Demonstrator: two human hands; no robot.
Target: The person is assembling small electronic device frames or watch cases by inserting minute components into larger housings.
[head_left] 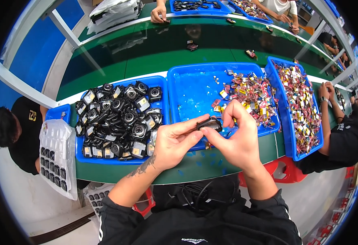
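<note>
Between my two hands, above the near edge of the bench, is a black smartwatch case, tilted with a dark glossy face showing. My left hand grips its left end between thumb and fingers. My right hand has its thumb pressed to the lower side of the case, the index finger curled beside it; the other fingers are partly hidden. To the left, a blue tray is heaped with black smartwatch cases. Ahead, a second blue tray holds small pink, yellow and silver parts on its right side.
A third blue tray, full of similar small parts, stands at the right. Beyond runs a green conveyor belt with scattered pieces. A co-worker sits left beside a white moulded tray; others work across and at the right. Red stools stand below.
</note>
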